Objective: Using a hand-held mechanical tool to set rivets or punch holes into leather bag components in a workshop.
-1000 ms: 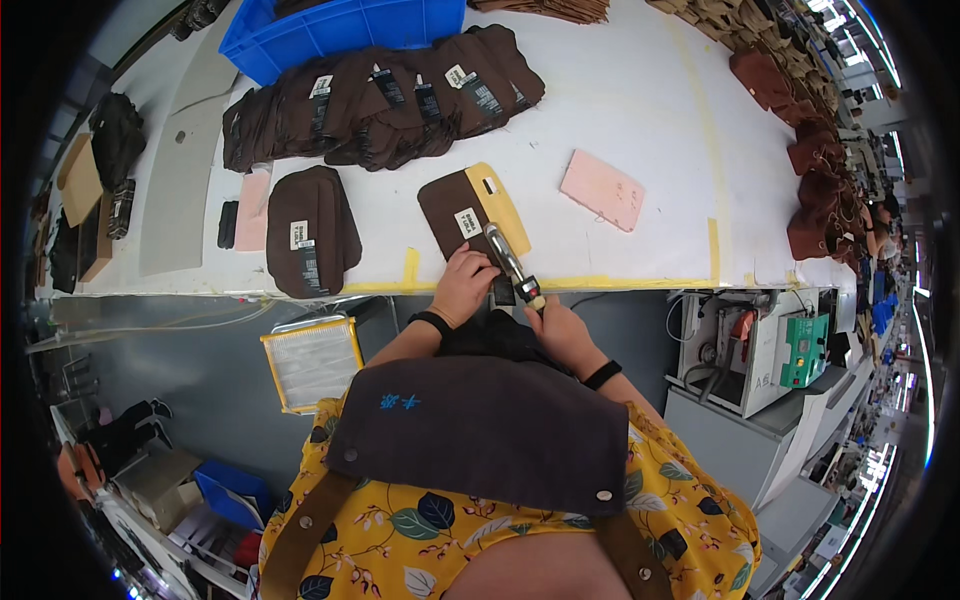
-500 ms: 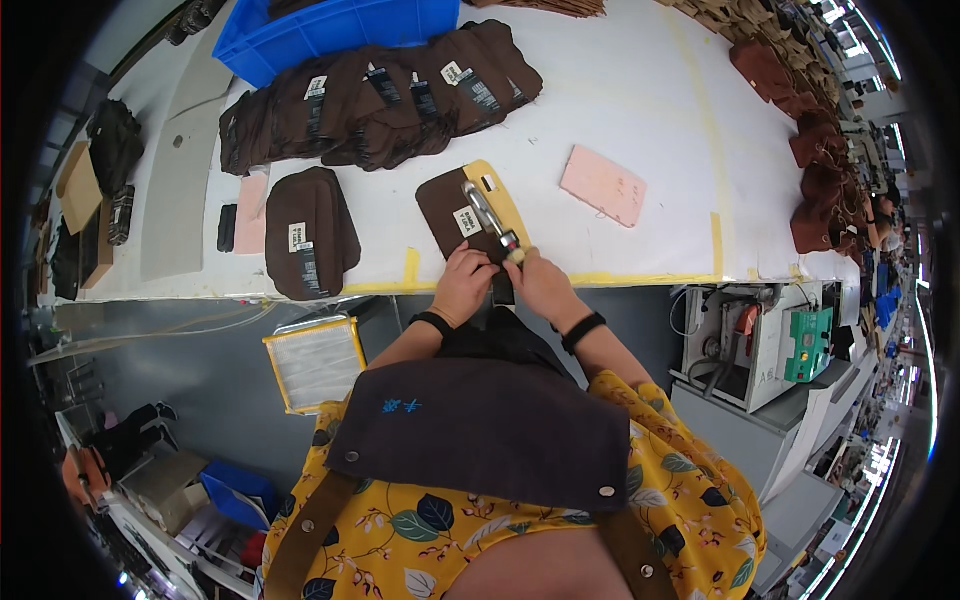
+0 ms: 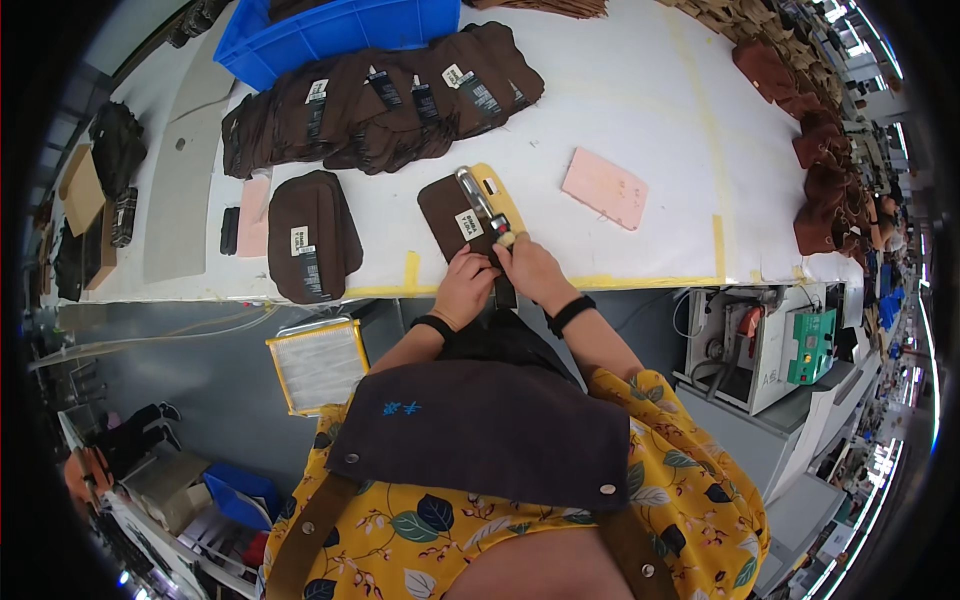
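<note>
A dark brown fabric piece with a cream label lies at the table's near edge, a yellow piece showing along its right side. My left hand is closed on its near edge, fingertips bent onto the fabric. My right hand is closed around the near end of a silver metal tool with a tan, wood-like end. Slanting away to the far left, the tool lies over the seam between brown and yellow. Its exact kind cannot be made out, and the right fingers partly hide the grip.
A small stack of brown pieces sits to the left. Farther back are overlapping labelled brown pieces and a blue crate. A pink pad lies right; reddish-brown bags line the far right. A yellow-framed stool stands below.
My right hand and the metal tool have moved slightly away from me and to the left across the brown piece. My left hand stays at nearly the same place.
</note>
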`<state>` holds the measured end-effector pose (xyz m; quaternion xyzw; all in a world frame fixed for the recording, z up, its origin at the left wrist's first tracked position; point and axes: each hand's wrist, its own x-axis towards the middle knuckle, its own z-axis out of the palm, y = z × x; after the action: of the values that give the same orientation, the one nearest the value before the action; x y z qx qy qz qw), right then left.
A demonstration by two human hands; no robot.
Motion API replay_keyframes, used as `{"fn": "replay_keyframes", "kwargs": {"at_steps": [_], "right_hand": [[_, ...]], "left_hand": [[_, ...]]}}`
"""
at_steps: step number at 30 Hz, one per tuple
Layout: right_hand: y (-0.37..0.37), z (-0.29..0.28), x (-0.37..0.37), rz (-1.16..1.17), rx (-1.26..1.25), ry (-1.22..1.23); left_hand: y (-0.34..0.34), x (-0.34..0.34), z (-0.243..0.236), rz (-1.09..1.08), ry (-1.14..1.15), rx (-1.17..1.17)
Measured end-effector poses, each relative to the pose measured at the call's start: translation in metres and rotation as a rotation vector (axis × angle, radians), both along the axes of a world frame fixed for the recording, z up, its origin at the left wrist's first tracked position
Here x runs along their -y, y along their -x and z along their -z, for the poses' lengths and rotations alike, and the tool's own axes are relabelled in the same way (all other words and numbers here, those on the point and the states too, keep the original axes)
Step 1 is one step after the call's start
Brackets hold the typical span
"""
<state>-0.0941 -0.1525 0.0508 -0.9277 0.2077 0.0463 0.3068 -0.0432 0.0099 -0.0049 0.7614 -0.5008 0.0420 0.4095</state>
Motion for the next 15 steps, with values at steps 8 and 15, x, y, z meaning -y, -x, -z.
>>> {"fn": "replay_keyframes", "kwargs": {"at_steps": [8,15], "right_hand": [[0.073,-0.014,0.007,-0.081,-0.095,-0.019],[0.111,-0.027,-0.009,-0.044,-0.193,0.012]], "left_hand": [[-0.001,-0.003,0.007,-0.007,0.001,-0.020],[0.000,-0.005,0.009,-0.007,-0.006,-0.025]]}}
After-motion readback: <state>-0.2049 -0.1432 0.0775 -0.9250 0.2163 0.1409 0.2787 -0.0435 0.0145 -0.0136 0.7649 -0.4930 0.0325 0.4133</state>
